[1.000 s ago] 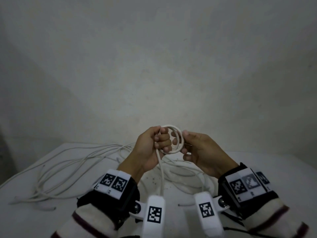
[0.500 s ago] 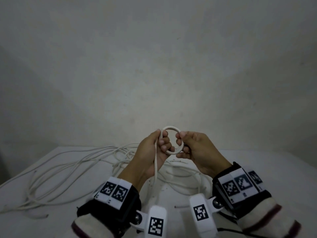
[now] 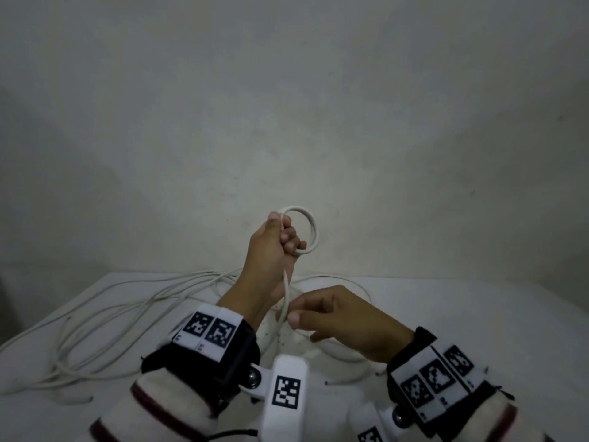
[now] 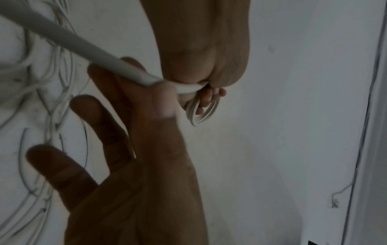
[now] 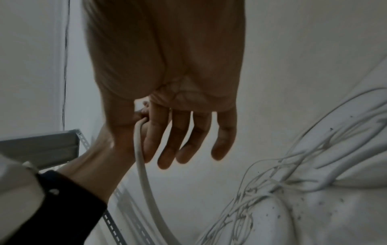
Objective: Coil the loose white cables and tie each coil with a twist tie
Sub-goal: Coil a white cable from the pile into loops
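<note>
My left hand (image 3: 287, 242) is raised in front of the wall and grips a small coil (image 3: 314, 229) of white cable with a couple of loops. In the left wrist view the coil (image 4: 204, 116) hangs from the curled fingers of my left hand (image 4: 209, 97). A strand of the same cable (image 3: 287, 288) runs down from that fist. Lower down, my right hand (image 3: 291, 312) pinches this strand between thumb and forefinger, its other fingers spread. The right wrist view shows the pinch of my right hand (image 5: 144, 116) with the cable (image 5: 144, 174) trailing below it.
Several loose white cables (image 3: 127, 314) lie tangled across the white table (image 3: 478, 314), mostly left and centre, also seen as a tangle of cables (image 5: 272, 182) in the right wrist view. A grey perforated metal rail (image 5: 41, 145) stands at the left behind my left forearm (image 5: 94, 159). A bare wall is close behind.
My right hand has let go of the coil and dropped down to pinch the hanging strand. My left hand has lifted the coil higher.
</note>
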